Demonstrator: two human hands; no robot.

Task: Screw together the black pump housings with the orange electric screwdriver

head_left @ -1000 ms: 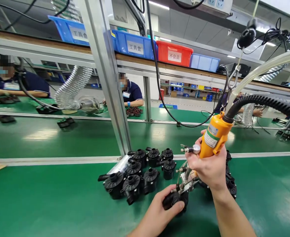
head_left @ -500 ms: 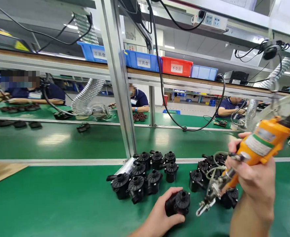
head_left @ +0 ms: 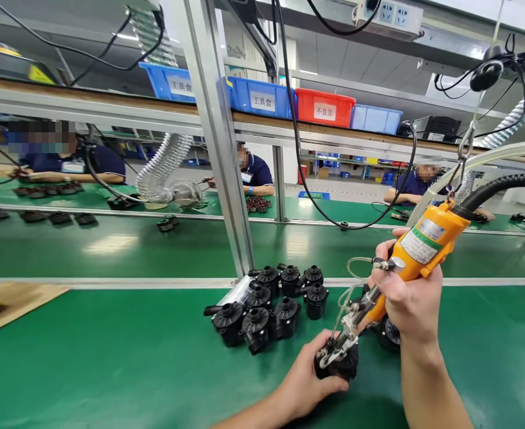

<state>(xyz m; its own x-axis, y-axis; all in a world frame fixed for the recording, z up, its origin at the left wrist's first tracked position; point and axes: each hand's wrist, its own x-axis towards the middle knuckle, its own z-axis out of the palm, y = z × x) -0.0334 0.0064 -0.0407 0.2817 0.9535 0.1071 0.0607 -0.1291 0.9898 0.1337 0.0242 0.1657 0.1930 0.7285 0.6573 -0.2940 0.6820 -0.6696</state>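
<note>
My left hand (head_left: 309, 376) grips a black pump housing (head_left: 349, 364) from its left side, low over the green bench. Wrapped round an orange electric screwdriver (head_left: 427, 241), my right hand (head_left: 412, 295) holds the tool tilted down to the left. Its metal nose and clear jaw (head_left: 334, 354) lie over the top of the housing and hide part of it; whether the tip touches a screw I cannot tell. Left of my hands stands a group of similar black pumps (head_left: 257, 322). Another black pump (head_left: 388, 333) shows partly behind my right wrist.
A metal post (head_left: 220, 149) rises behind the pumps. Blue bins (head_left: 262, 102) and a red bin (head_left: 325, 109) stand on the shelf. A black cable (head_left: 295, 143) loops down from above. Cardboard (head_left: 25, 304) lies at left. Several co-workers sit across the bench, one (head_left: 257, 173) near the post.
The screwdriver in my right hand has moved left and down onto the pump housing, having been apart from it. My left hand still holds the housing. The view has shifted slightly.
</note>
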